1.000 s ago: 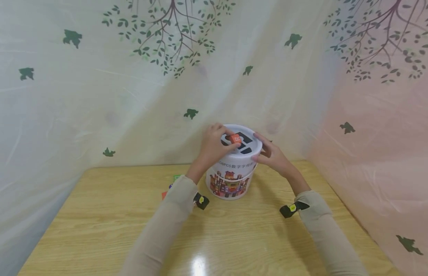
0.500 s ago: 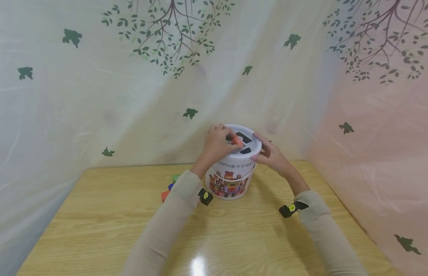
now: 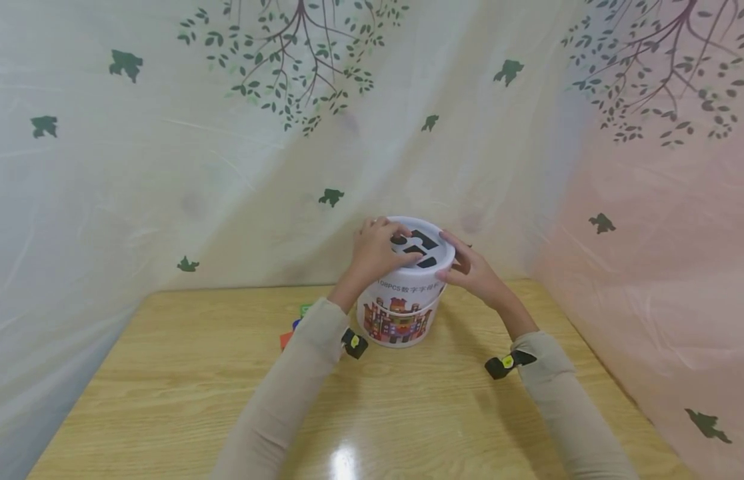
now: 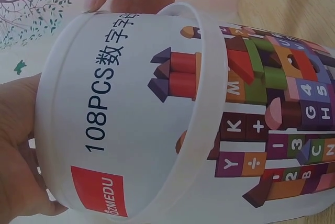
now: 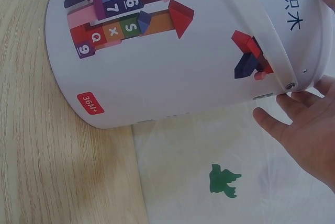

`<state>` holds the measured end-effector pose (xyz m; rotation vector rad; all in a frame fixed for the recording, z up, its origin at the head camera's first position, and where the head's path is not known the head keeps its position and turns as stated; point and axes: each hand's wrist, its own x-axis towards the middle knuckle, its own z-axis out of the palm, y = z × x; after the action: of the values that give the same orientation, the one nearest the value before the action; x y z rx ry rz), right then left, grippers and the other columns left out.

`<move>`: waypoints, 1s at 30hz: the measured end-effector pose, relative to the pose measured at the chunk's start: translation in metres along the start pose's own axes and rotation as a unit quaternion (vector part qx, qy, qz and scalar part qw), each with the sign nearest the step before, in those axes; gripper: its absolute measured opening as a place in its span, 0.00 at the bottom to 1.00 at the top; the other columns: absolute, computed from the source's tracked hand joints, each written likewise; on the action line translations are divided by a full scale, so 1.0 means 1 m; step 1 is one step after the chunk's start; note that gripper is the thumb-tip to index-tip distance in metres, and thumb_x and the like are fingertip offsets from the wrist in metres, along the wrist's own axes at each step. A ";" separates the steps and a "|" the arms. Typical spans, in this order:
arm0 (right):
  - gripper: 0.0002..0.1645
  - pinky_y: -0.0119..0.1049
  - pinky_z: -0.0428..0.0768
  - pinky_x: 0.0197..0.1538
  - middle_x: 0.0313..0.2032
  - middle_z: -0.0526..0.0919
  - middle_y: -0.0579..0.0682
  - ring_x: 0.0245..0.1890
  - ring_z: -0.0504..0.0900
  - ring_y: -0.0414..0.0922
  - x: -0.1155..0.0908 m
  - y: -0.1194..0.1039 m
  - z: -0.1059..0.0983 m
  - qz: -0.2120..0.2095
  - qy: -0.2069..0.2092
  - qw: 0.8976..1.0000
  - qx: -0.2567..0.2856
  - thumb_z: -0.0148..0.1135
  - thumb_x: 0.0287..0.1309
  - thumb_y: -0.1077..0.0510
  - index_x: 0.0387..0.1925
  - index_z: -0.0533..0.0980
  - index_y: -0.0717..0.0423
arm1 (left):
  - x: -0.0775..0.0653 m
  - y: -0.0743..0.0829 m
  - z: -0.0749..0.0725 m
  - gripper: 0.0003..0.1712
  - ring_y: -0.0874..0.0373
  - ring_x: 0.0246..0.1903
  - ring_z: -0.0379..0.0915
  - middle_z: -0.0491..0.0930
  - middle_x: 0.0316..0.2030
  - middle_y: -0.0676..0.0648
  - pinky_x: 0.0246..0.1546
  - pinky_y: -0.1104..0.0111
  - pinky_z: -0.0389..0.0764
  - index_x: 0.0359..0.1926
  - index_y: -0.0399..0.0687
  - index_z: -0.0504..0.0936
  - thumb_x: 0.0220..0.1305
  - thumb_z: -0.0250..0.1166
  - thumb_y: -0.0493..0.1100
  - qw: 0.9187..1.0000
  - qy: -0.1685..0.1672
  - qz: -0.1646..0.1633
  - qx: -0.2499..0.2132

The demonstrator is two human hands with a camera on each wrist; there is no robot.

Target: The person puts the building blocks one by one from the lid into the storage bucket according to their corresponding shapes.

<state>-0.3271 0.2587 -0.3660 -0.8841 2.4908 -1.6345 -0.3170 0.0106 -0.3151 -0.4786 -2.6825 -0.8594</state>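
Observation:
A white round bucket [image 3: 402,300] with a printed block castle stands upright on the table. Its white lid [image 3: 447,257] has black cut-out openings in the top. My left hand [image 3: 375,250] is over the left part of the lid, thumb and fingers parted, with no block visible between them. In the left wrist view, that hand [image 4: 18,145] lies at the lid end of the bucket. My right hand [image 3: 477,273] holds the bucket's upper right rim, thumb in front and fingers behind. The right wrist view shows this hand [image 5: 309,124] around the rim.
Beside my left sleeve [image 3: 294,380] lie several coloured blocks, partly hidden, among them a red block [image 3: 285,340] and a green block [image 3: 305,309]. A leaf-patterned curtain [image 3: 258,200] hangs close behind the bucket. The wooden table [image 3: 138,387] extends toward me.
The red block that my left hand pinched over the lid tilted into an opening and is out of sight. My left fingers have parted. The right hand has stayed in place.

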 end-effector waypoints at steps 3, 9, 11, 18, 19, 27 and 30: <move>0.51 0.64 0.59 0.74 0.81 0.50 0.53 0.80 0.52 0.60 0.000 0.001 0.000 0.000 0.001 1.000 -0.004 0.64 0.66 0.61 0.81 0.48 0.47 | -0.001 -0.001 -0.001 0.28 0.51 0.55 0.67 0.78 0.54 0.48 0.61 0.54 0.68 0.54 0.56 0.83 0.56 0.75 0.63 1.000 0.007 0.005 -0.001; 0.51 0.65 0.58 0.74 0.81 0.51 0.53 0.80 0.51 0.59 0.000 0.000 0.000 0.002 0.005 1.000 -0.005 0.65 0.65 0.61 0.81 0.48 0.47 | -0.004 -0.004 -0.003 0.28 0.50 0.54 0.68 0.78 0.56 0.47 0.59 0.53 0.69 0.54 0.56 0.84 0.57 0.74 0.63 0.999 0.027 0.017 -0.009; 0.51 0.65 0.58 0.74 0.81 0.51 0.53 0.80 0.51 0.59 0.000 0.000 0.001 0.002 0.006 1.000 -0.005 0.65 0.65 0.61 0.81 0.48 0.48 | -0.006 -0.005 -0.005 0.27 0.50 0.55 0.68 0.78 0.57 0.46 0.60 0.53 0.69 0.53 0.57 0.84 0.57 0.74 0.63 0.999 0.035 0.020 -0.014; 0.52 0.63 0.60 0.74 0.81 0.51 0.54 0.80 0.52 0.60 0.001 0.001 0.002 0.001 0.010 1.000 -0.008 0.66 0.64 0.61 0.81 0.48 0.49 | -0.012 -0.017 -0.011 0.25 0.49 0.55 0.70 0.80 0.56 0.46 0.61 0.51 0.69 0.51 0.54 0.85 0.57 0.75 0.60 0.996 0.073 0.036 -0.029; 0.52 0.63 0.60 0.74 0.81 0.51 0.54 0.80 0.52 0.60 0.000 0.002 0.002 0.001 0.010 1.000 -0.008 0.66 0.64 0.61 0.81 0.48 0.49 | -0.014 -0.020 -0.012 0.24 0.49 0.54 0.70 0.80 0.55 0.46 0.61 0.51 0.69 0.50 0.54 0.85 0.57 0.75 0.60 0.996 0.079 0.040 -0.029; 0.53 0.62 0.62 0.73 0.81 0.51 0.50 0.79 0.53 0.58 0.000 0.001 0.002 0.011 0.011 1.000 -0.009 0.68 0.63 0.57 0.81 0.48 0.46 | -0.027 -0.051 -0.024 0.24 0.45 0.53 0.72 0.82 0.52 0.44 0.58 0.47 0.71 0.48 0.47 0.86 0.56 0.76 0.56 0.991 0.112 0.054 -0.041; 0.54 0.62 0.62 0.73 0.81 0.51 0.49 0.80 0.53 0.57 0.000 0.000 0.002 0.014 0.011 1.000 -0.010 0.68 0.63 0.56 0.81 0.48 0.44 | -0.032 -0.066 -0.029 0.24 0.45 0.53 0.72 0.83 0.50 0.43 0.58 0.47 0.71 0.48 0.45 0.86 0.56 0.76 0.54 0.990 0.120 0.058 -0.047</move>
<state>-0.3264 0.2574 -0.3666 -0.8333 2.5270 -1.6217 -0.3089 -0.0644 -0.3375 -0.5114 -2.3816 -0.9483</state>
